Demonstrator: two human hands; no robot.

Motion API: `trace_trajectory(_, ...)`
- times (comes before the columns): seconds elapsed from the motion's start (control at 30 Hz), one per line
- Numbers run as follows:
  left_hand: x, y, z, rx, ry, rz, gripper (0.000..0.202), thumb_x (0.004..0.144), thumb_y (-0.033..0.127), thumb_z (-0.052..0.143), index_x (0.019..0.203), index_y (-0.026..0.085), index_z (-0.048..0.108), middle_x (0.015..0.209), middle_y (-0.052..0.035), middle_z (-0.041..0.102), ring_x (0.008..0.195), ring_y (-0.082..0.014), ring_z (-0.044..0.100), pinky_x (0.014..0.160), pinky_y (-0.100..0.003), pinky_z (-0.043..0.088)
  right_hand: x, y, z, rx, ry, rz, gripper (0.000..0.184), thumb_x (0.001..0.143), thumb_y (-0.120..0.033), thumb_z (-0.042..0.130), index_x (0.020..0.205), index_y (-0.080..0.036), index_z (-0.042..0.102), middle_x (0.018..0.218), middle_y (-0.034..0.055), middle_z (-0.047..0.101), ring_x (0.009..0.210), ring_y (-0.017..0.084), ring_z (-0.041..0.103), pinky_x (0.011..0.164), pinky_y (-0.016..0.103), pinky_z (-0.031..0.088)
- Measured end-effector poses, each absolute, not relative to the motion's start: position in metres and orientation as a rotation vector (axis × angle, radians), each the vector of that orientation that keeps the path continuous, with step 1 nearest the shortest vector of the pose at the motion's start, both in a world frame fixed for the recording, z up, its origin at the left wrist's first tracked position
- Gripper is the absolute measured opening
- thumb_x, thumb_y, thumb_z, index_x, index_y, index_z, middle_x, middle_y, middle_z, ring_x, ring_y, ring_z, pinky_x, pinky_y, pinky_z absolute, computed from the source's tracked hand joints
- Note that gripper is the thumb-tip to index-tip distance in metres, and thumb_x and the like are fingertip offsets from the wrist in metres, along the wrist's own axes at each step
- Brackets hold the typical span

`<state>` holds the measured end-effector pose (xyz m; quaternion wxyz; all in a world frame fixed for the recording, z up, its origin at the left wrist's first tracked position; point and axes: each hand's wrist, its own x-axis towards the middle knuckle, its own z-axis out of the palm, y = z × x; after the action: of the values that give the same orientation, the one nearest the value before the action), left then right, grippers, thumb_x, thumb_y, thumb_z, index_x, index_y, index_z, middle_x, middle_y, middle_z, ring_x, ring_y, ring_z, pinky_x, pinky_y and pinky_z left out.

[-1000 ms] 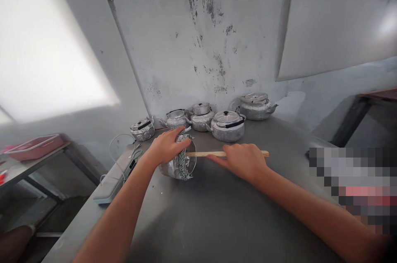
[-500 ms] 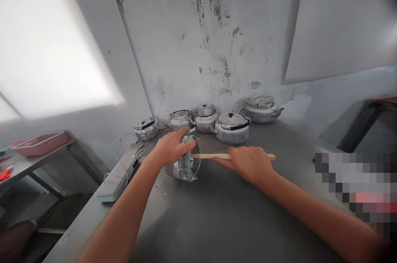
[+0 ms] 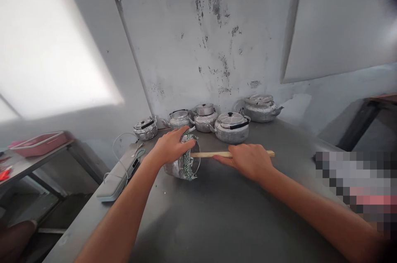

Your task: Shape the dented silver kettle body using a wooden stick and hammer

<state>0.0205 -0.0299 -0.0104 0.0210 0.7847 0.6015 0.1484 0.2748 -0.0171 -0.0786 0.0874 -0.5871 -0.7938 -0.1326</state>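
Observation:
My left hand (image 3: 170,146) is wrapped over the top of a small aluminium kettle (image 3: 182,163) that lies on its side on the grey metal table (image 3: 223,213), mouth toward the right. A green patterned cloth (image 3: 187,159) hangs around its rim. My right hand (image 3: 249,160) grips a long wooden stick (image 3: 211,154) whose left end reaches into the kettle's mouth. The stick lies almost level, just above the table.
Several aluminium kettles (image 3: 231,126) with lids stand in a row against the stained wall (image 3: 204,39). A flat grey device (image 3: 116,178) with a white cable lies at the table's left edge. A lower table with a red tray (image 3: 39,143) stands left. A blurred patch covers the right.
The stick and my right hand have shifted slightly, staying in the kettle's mouth. My left hand keeps the same hold on the kettle.

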Motion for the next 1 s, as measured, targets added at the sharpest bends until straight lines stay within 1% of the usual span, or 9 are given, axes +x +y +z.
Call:
trace_trajectory(0.13,0.0199,-0.0296,-0.0103,2.420,1.878,0.446,0.071,0.095,0.059,0.042,0.156,0.023,0.043,0.155,-0.0083,0.051,0.137,-0.0372,0.051,0.112,-0.045,0.039,0.2745,-0.0166,-0.0792,-1.767,-2.360,-0.386,0.076,0.094,-0.077,0.031,0.075,-0.016,0.074,0.073,0.0141,0.074,0.074,0.029,0.074,0.065,0.033,0.046)
trace_trajectory(0.27,0.0186,-0.0283,-0.0115,2.434,1.850,0.436,0.073,0.095,0.060,0.042,0.157,0.023,0.042,0.157,-0.0088,0.049,0.140,-0.0371,0.048,0.113,-0.045,0.037,0.2755,-0.0142,-0.0806,-1.742,-2.382,-0.373,0.078,0.093,-0.080,0.028,0.078,-0.019,0.074,0.075,0.0123,0.075,0.075,0.029,0.074,0.066,0.034,0.046)
trace_trajectory(0.43,0.0189,-0.0283,-0.0115,2.440,1.856,0.453,0.072,0.095,0.059,0.043,0.156,0.022,0.043,0.155,-0.0086,0.050,0.137,-0.0376,0.051,0.112,-0.046,0.039,0.2771,-0.0111,-0.0809,-1.776,-2.364,-0.363,0.078,0.093,-0.080,0.028,0.075,-0.019,0.073,0.073,0.0128,0.074,0.073,0.029,0.073,0.066,0.035,0.047)
trace_trajectory(0.53,0.0183,-0.0279,-0.0111,2.467,1.819,0.456,0.071,0.094,0.058,0.043,0.155,0.022,0.044,0.153,-0.0081,0.053,0.136,-0.0371,0.052,0.112,-0.044,0.039,0.2768,-0.0114,-0.0797,-1.756,-2.380,-0.366,0.078,0.091,-0.082,0.028,0.076,-0.020,0.073,0.076,0.0117,0.075,0.076,0.029,0.074,0.067,0.036,0.047)
trace_trajectory(0.63,0.0165,-0.0268,-0.0116,2.473,1.812,0.461,0.071,0.094,0.057,0.044,0.155,0.022,0.045,0.153,-0.0086,0.053,0.135,-0.0375,0.053,0.112,-0.045,0.039,0.2757,-0.0127,-0.0790,-1.776,-2.378,-0.360,0.078,0.092,-0.081,0.028,0.076,-0.019,0.073,0.076,0.0125,0.075,0.076,0.030,0.073,0.066,0.036,0.046)
trace_trajectory(0.73,0.0148,-0.0263,-0.0119,2.466,1.803,0.453,0.071,0.094,0.058,0.044,0.156,0.022,0.044,0.152,-0.0096,0.054,0.135,-0.0376,0.053,0.112,-0.045,0.039,0.2745,-0.0142,-0.0796,-1.749,-2.406,-0.354,0.079,0.092,-0.081,0.027,0.075,-0.019,0.072,0.075,0.0125,0.074,0.075,0.029,0.073,0.066,0.035,0.045)
trace_trajectory(1.0,0.0145,-0.0286,-0.0101,2.468,1.798,0.434,0.070,0.094,0.060,0.042,0.155,0.024,0.045,0.151,-0.0090,0.054,0.133,-0.0385,0.055,0.110,-0.046,0.041,0.2715,-0.0146,-0.0827,-1.769,-2.408,-0.360,0.078,0.092,-0.081,0.028,0.076,-0.020,0.073,0.077,0.0125,0.075,0.076,0.030,0.073,0.068,0.037,0.047)
